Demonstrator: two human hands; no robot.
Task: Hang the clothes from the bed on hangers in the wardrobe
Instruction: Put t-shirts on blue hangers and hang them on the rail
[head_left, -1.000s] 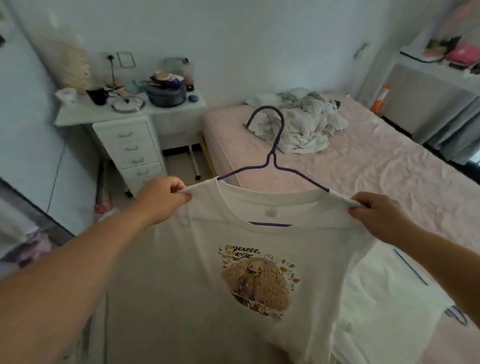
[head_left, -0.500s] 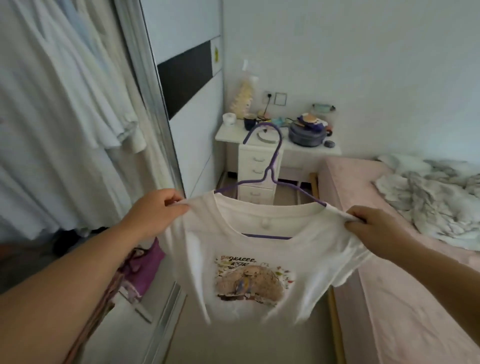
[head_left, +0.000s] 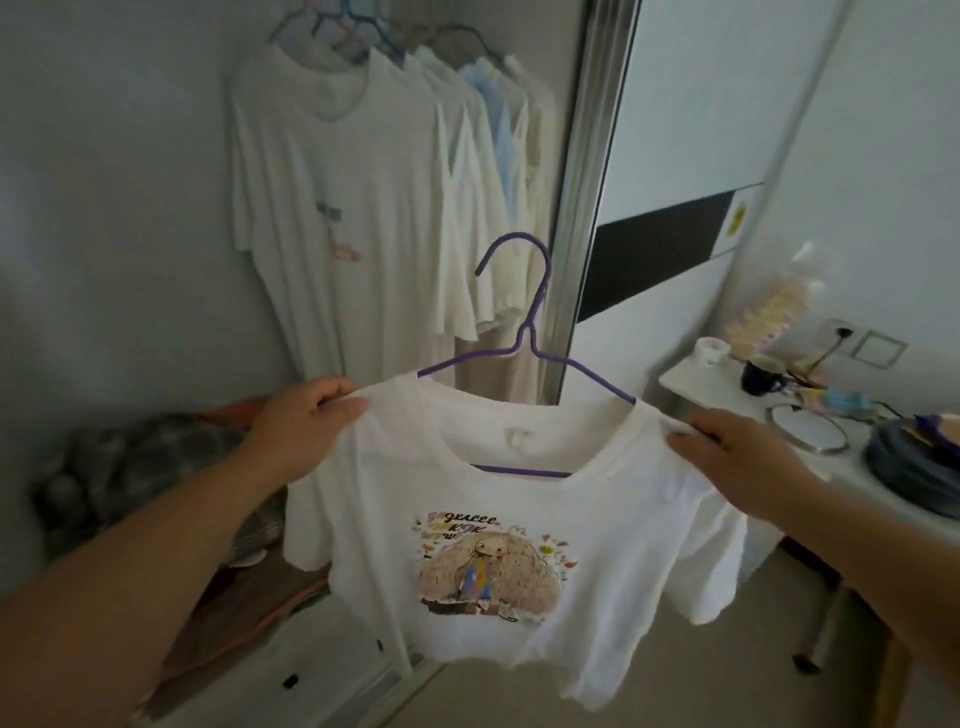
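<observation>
Hands come first, two of them, each at one shoulder of a single white T-shirt (head_left: 519, 530). The left hand (head_left: 304, 428) pinches the shirt's left shoulder seam between thumb and curled fingers; the right hand (head_left: 737, 454) grips the other shoulder, fingers curled over the cloth. The T-shirt hangs in the air between them, on one purple wire hanger (head_left: 524, 358) whose arms run inside the neck opening and whose hook stands upright above the collar, touching nothing. A colourful print of a figure sits on the shirt's chest.

Below and to the left, inside the wardrobe (head_left: 592, 208), lies a dark heap of folded fabric (head_left: 135, 467); its pieces cannot be counted. To the right stands a white bench (head_left: 691, 379) carrying one dark mug (head_left: 759, 375), one small white cup (head_left: 711, 351), one round mirror-like disc (head_left: 808, 428) and one dark round pot (head_left: 914, 462) at the frame's edge.

Farther back, in the open wardrobe, a row of pale garments (head_left: 389, 197) hangs from hangers at the top; about five can be made out, the nearest a long white T-shirt with a small print. The metal edge of the sliding door runs just right of them, behind the hanger's hook.
</observation>
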